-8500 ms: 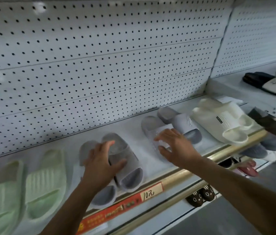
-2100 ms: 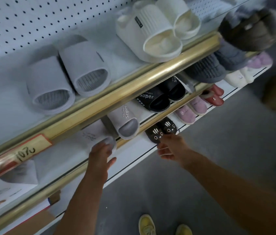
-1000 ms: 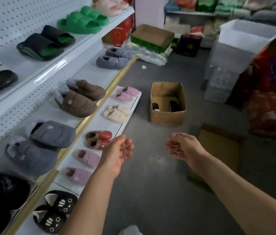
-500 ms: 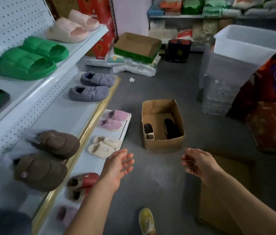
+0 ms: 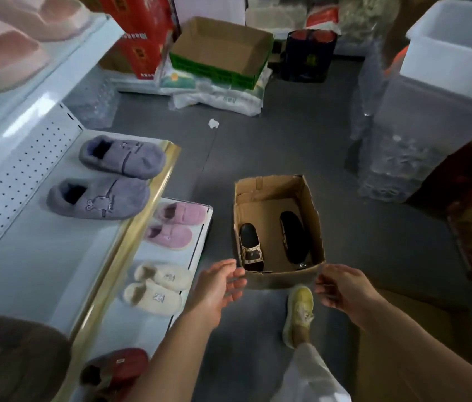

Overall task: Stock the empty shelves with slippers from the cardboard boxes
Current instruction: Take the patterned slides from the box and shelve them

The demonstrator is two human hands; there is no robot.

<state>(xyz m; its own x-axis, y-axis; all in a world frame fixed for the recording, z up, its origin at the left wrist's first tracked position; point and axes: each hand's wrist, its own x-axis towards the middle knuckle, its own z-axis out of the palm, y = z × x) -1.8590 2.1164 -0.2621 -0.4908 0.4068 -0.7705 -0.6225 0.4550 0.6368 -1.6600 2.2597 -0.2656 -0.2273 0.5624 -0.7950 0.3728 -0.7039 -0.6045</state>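
An open cardboard box [image 5: 314, 224] stands on the grey floor ahead of me. Inside lie two dark slippers: one with a checked strap [image 5: 250, 247] at the left, one on its side [image 5: 294, 236] at the right. My left hand [image 5: 217, 288] hovers at the box's near left corner, fingers relaxed and holding nothing. At the near right corner is my right hand [image 5: 342, 288], fingers loosely curled, also holding nothing. Neither hand clearly touches the box. The shelves [image 5: 40, 256] at the left carry purple, pink, cream, brown and red slippers.
My yellow shoe [image 5: 298, 311] is planted just in front of the box. A flat cardboard piece [image 5: 403, 343] lies at the right. Farther back stand a green-edged carton [image 5: 223, 50], red boxes [image 5: 139, 27], white bags and a tall white plastic bin [image 5: 443, 68].
I have stepped from the shelf toward the box on the floor. Both hands, spread apart in the air half a second ago, now reach down to the box's near corners.
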